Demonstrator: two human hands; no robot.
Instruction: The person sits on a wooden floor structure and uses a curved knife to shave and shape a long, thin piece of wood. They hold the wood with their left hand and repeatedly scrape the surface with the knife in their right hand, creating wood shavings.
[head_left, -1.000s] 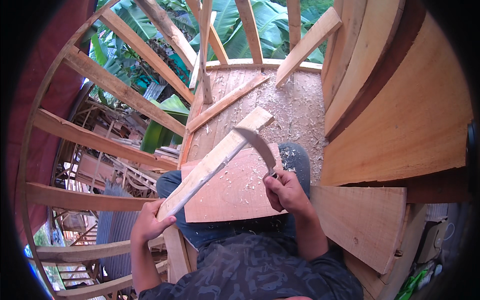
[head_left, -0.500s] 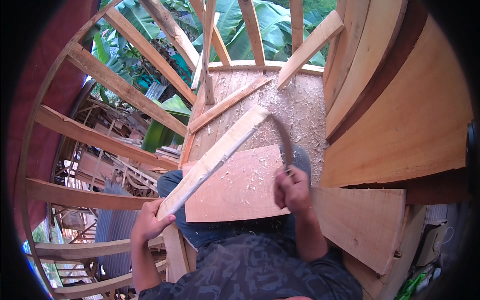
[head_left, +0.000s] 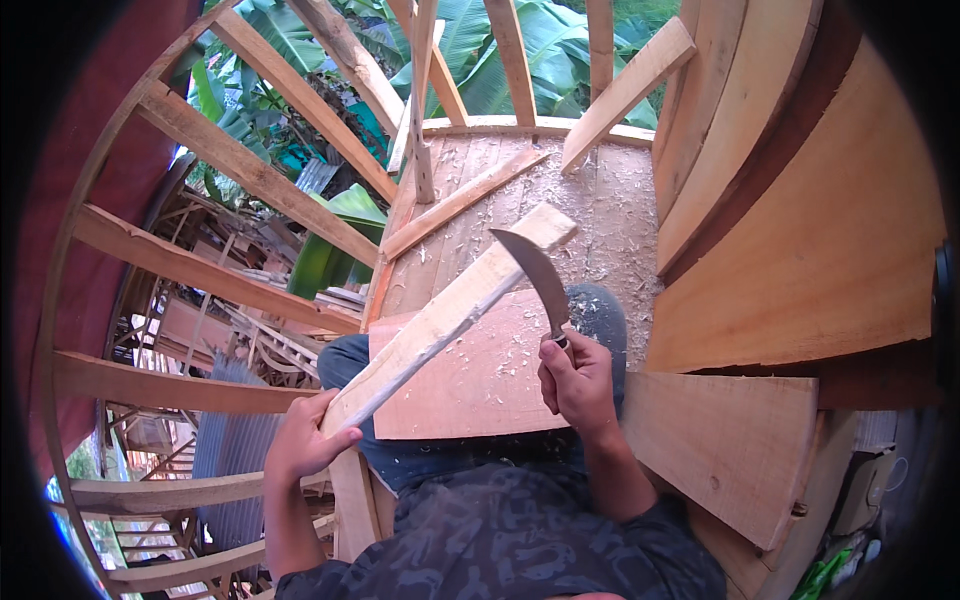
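My left hand (head_left: 303, 437) is closed round the lower end of a pale wooden batten (head_left: 440, 318), which slants up and to the right above my lap. One long edge of the batten looks whitish grey. My right hand (head_left: 577, 378) grips the handle of a curved knife (head_left: 538, 275), its hooked dark blade pointing up and left. The blade's tip overlaps the far part of the batten in view; whether it touches the wood I cannot tell. Beneath both lies a flat board (head_left: 450, 395) across my legs, with wood shavings scattered on it.
Shavings litter the plank floor (head_left: 625, 225) ahead, where a loose wooden strip (head_left: 465, 205) lies. Wooden slats (head_left: 250, 170) form an open frame on the left, with corrugated metal sheet (head_left: 235, 440) beyond. Large boards (head_left: 810, 240) stand on the right, above another plank (head_left: 725, 440).
The knife has gone from the batten's far end to a raised position with its blade turned to the left. The batten's far end has shifted slightly right.
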